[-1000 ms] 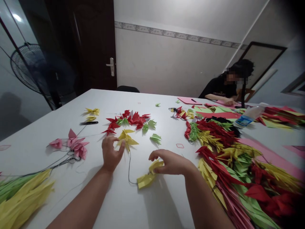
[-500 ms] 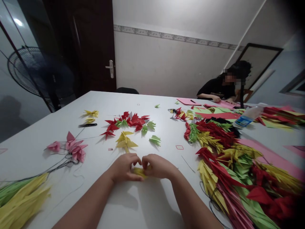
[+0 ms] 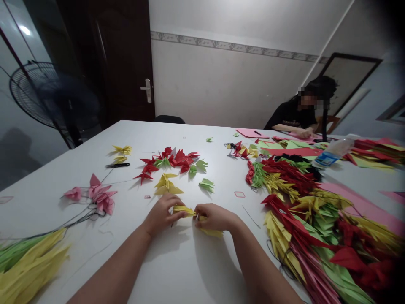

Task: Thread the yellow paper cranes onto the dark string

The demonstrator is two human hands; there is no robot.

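Pinching 1 folded yellow paper piece [image 3: 183, 210] btwn L hand [image 3: 163, 215] & R hand [image 3: 215, 217], nearly together, over white worktop [image 3: 95, 169]; 1 pr black scissors [image 3: 118, 165] up left, 1 co-worker [image 3: 292, 120] at far end.

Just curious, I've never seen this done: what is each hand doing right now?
Left hand: closed, pinching a folded yellow paper piece.
Right hand: closed, apparently holding the same piece's other end.
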